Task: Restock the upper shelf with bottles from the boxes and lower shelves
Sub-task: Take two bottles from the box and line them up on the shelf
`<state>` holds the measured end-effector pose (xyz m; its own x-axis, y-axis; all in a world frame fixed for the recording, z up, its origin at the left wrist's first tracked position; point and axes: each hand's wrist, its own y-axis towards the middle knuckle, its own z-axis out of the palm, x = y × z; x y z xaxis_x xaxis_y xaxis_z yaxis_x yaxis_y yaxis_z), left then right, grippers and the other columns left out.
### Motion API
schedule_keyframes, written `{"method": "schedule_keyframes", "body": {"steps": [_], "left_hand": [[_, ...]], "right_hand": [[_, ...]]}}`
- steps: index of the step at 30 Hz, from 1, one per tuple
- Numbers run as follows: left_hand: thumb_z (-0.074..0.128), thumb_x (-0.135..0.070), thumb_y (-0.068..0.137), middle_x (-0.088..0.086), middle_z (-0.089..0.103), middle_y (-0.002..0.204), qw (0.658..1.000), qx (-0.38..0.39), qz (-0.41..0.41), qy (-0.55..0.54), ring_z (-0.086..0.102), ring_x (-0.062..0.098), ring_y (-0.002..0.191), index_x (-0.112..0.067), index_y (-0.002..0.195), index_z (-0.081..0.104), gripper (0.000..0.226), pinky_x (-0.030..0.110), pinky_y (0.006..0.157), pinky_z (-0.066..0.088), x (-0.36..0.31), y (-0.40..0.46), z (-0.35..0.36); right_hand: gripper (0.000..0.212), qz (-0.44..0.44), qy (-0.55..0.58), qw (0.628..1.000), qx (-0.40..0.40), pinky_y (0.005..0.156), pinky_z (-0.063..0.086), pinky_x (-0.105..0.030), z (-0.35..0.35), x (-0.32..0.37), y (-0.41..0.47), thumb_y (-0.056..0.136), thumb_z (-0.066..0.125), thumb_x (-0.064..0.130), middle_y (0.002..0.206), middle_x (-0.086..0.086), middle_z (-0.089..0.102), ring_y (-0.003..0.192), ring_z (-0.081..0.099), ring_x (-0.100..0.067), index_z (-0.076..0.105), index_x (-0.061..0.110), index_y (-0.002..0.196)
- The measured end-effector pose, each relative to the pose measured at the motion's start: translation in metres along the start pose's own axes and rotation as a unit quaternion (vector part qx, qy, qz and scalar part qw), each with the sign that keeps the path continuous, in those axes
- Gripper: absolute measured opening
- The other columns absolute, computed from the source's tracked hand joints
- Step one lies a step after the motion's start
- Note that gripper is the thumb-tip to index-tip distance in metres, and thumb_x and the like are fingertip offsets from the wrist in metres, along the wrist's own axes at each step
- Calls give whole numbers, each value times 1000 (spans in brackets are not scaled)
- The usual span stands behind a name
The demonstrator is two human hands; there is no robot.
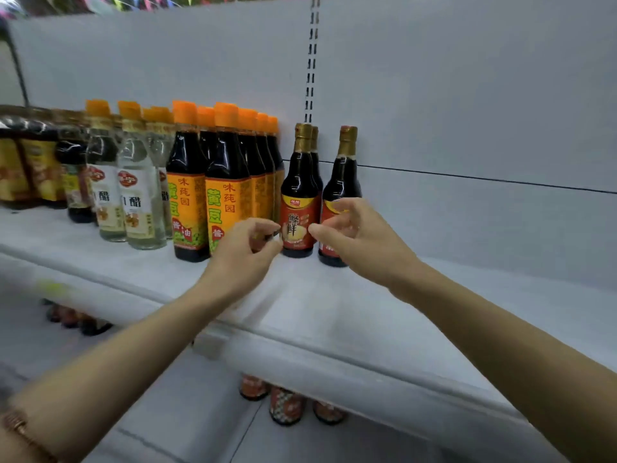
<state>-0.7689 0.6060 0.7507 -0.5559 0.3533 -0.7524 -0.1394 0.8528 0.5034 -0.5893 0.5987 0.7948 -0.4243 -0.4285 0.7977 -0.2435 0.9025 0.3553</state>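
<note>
On the white upper shelf stand three dark sauce bottles with gold caps and red labels: one in front, one hidden behind it, and one to the right. My left hand hovers just left of the front red-label bottle, fingers loosely curled, holding nothing. My right hand is in front of the right bottle, fingers loosely curled and close to its label; I cannot tell whether they touch it.
Left of the red-label bottles are several orange-capped soy sauce bottles, clear vinegar bottles and darker bottles at the far left. The shelf's right part is bare. Bottles on the lower shelf show under the shelf edge.
</note>
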Motion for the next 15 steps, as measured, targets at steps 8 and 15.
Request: {"method": "schedule_keyframes", "body": {"steps": [8,15], "left_hand": [[58,-16,93,-6,66,94,987,-120,-105,25,63,11,84,-27,92,59,11,16,62,51,29,-104,-76],[56,-28,95,-10,66,100,975,-105,-170,97,60,5,96,-26,101,63,10,24,78,48,54,-177,-164]], "right_hand": [[47,-72,40,982,167,81,48,-18,81,28,-46,88,64,48,112,15,58,100,57,2,50,27,128],[45,-110,57,952,279,73,48,-17,164,76,-65,89,60,53,117,13,59,102,60,-3,54,27,124]]}}
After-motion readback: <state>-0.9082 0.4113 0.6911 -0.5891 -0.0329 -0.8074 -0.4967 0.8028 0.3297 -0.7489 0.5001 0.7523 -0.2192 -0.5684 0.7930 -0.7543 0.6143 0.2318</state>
